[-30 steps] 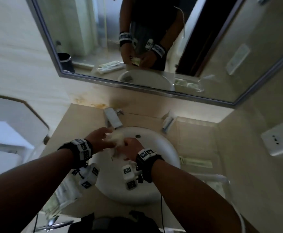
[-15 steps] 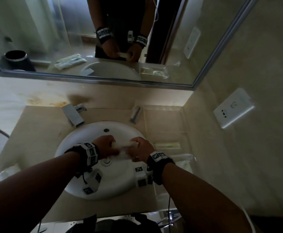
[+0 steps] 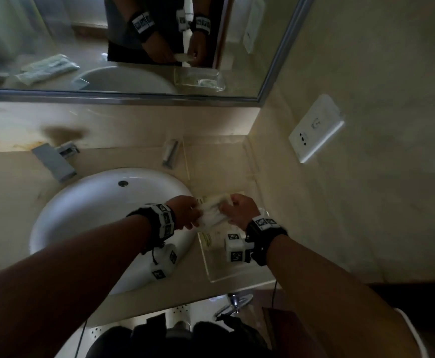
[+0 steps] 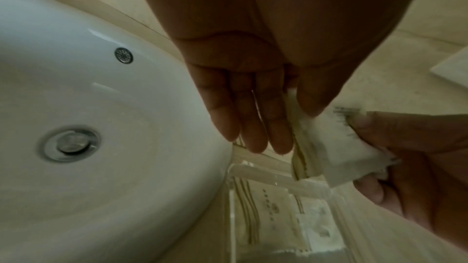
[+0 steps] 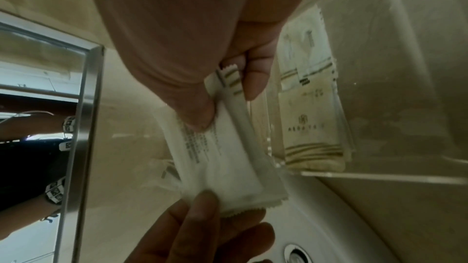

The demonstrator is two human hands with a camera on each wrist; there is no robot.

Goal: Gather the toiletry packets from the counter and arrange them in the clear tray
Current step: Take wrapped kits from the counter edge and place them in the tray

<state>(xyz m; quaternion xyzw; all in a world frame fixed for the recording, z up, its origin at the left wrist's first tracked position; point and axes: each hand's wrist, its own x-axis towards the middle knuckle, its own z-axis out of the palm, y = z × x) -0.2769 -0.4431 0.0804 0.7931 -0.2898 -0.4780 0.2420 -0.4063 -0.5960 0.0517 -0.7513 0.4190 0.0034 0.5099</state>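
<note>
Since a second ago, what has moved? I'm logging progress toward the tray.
Both hands, left hand and right hand, carried the white packet rightward from over the sink to above the clear tray. Unchanged: each hand's grip on the packet, and the packets lying in the tray.

Both hands, the left hand and right hand, now carry the white paper toiletry packet from over the round white sink rightward, above the clear plastic tray.

Print on packet and tray's packets — illegible, too blurred.
</note>
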